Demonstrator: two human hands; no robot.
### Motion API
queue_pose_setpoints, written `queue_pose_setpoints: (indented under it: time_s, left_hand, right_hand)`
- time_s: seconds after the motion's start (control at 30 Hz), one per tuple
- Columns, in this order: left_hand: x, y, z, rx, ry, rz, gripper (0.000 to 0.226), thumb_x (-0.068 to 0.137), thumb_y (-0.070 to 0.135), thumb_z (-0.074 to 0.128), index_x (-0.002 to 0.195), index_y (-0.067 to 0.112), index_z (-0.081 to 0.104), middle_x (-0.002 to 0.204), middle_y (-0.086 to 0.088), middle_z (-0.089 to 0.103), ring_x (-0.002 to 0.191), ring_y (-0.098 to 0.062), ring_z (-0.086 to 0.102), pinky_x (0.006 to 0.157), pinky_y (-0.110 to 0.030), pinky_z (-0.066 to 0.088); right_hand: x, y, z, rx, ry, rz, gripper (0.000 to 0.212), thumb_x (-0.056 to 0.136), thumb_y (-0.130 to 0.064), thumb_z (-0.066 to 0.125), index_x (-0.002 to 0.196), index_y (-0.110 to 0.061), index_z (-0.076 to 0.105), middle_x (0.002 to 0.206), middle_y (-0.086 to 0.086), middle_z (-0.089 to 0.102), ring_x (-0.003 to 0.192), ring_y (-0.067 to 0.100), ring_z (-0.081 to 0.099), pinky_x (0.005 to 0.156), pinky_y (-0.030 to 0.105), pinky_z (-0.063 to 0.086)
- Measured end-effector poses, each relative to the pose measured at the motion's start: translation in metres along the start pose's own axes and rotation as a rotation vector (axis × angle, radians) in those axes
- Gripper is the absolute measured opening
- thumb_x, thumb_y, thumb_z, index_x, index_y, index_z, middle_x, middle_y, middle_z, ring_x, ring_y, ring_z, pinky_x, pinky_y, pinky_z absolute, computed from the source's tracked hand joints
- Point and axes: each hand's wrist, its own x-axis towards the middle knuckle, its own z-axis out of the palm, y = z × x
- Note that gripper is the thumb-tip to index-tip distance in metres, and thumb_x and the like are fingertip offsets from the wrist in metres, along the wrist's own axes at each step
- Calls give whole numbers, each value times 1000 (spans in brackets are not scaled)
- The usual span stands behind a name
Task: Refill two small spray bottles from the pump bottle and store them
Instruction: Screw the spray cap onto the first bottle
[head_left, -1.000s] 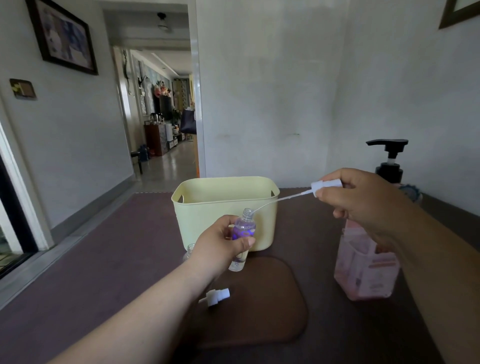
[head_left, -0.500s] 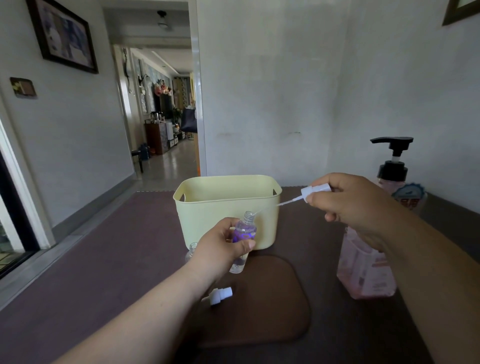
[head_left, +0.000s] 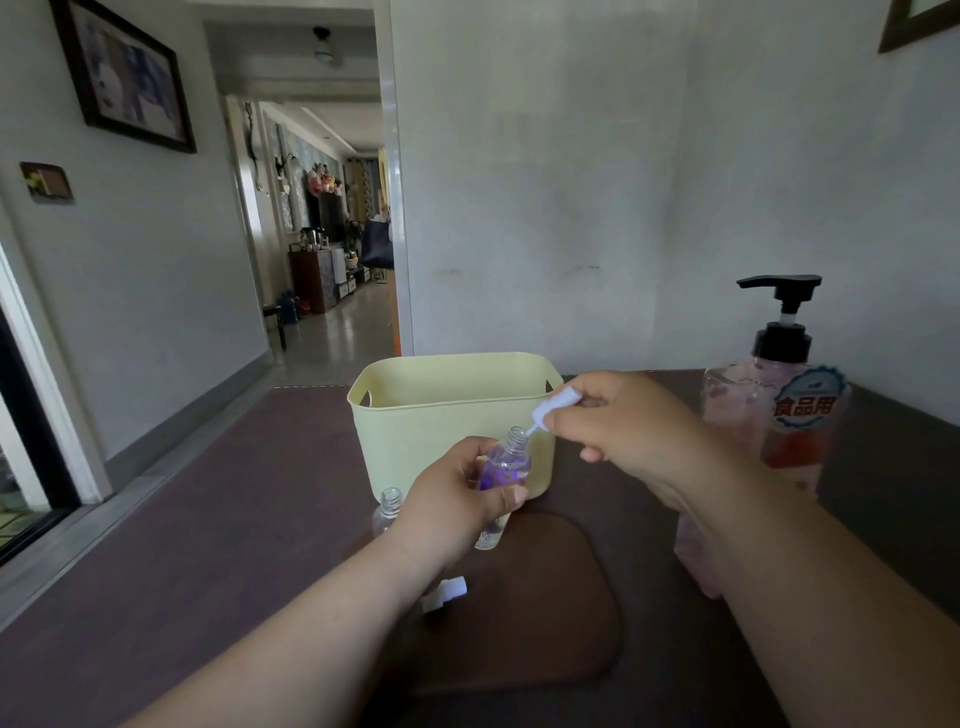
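Observation:
My left hand (head_left: 457, 499) grips a small clear spray bottle (head_left: 506, 465) with purple-tinted liquid, held upright in front of the yellow basket (head_left: 447, 410). My right hand (head_left: 618, 426) pinches a white spray cap (head_left: 556, 406) just right of the bottle's open neck, its thin tube going down into the bottle. A second small clear bottle (head_left: 388, 512) stands uncapped left of my left hand. Another white spray cap (head_left: 447, 592) lies on the brown mat (head_left: 545, 613). The pump bottle (head_left: 769, 415) with pink liquid and a black pump stands at the right, behind my right forearm.
The dark table (head_left: 208, 545) runs to a wall at the back and right. An open doorway and a hallway lie behind the basket at the left. A sliding door frame borders the far left edge.
My right hand has moved left and down toward the bottle, feeding the cap's tube into the neck. The left hand has kept the bottle nearly still.

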Motion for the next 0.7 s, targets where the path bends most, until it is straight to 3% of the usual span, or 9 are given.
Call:
queue_pose_setpoints:
  time_s: [0.13,0.27,0.37,0.5,0.6,0.7]
  left_hand:
    - [-1,3,2,8,-16,18,29,78,6,72,102,16,61,81,-5,64,68,-21,57,72,-38,53]
    - [-1,3,3,25,-19,28,28,78,6,72,102,18,62,79,-3,63,68,-22,56,73,-40,54]
    - [-2,3,3,33,-30,21,29,78,6,72,102,19,63,79,-7,62,67,-21,54,68,-37,51]
    - [-3,3,5,12,-28,12,28,77,6,72,100,22,64,85,-8,65,69,-21,58,64,-29,49]
    - [-3,5,6,-16,-27,12,28,78,7,71,102,20,64,82,-4,65,70,-22,57,62,-25,48]
    - [-2,6,5,-67,-20,0,27,78,5,71,101,15,62,83,-5,65,71,-23,56,65,-28,49]
  right_hand:
    - [-2,2,10,-3,-48,3,8,78,-25,68,82,-26,74,65,-17,67,71,9,59,69,26,54]
    - [-5,2,15,-39,-86,-1,11,77,-27,64,80,-26,74,80,-5,73,74,11,59,88,46,54]
    - [-6,2,16,-115,-69,-21,10,80,-30,65,81,-23,72,74,-8,73,77,12,67,86,44,54]
    - [-6,4,21,-253,11,-65,31,74,-48,68,83,-18,66,81,0,71,79,19,67,76,40,54]
    - [-9,6,28,-78,-1,-16,41,65,-58,63,97,-33,63,92,-8,71,90,10,68,86,39,55]
    - [-8,7,33,17,-49,5,38,69,-50,55,101,-30,63,96,2,72,96,25,68,93,53,52]
